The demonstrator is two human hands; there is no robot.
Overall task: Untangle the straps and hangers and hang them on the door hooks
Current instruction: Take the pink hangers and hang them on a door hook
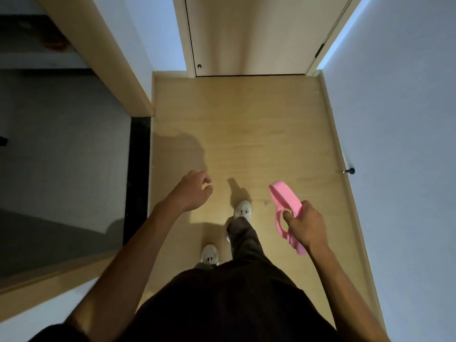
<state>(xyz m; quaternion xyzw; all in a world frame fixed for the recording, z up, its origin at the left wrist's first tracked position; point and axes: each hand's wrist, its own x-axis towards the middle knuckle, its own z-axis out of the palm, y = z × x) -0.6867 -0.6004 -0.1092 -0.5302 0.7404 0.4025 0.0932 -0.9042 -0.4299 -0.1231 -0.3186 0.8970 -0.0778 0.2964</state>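
While the person stands in a narrow hallway on a wooden floor [246,134], the right hand [306,227] at about four o'clock is closed around a pink strap [286,197], thumb hooked through a loop in it. That hold appears meant to keep the floppy band from slipping while it is carried; one end juts up toward twelve o'clock and the other pokes out below the wrist. The left hand [195,191], at about nine o'clock, holds nothing, its fingers apart and loosely curled, probably kept free for the door or for sorting the strap. A closed door [251,35] fills the twelve o'clock position, well apart from both hands. No door hooks or hangers can be seen, so hanging looks not yet begun. One white shoe [243,209] is set ahead of the other, pointing toward the door.
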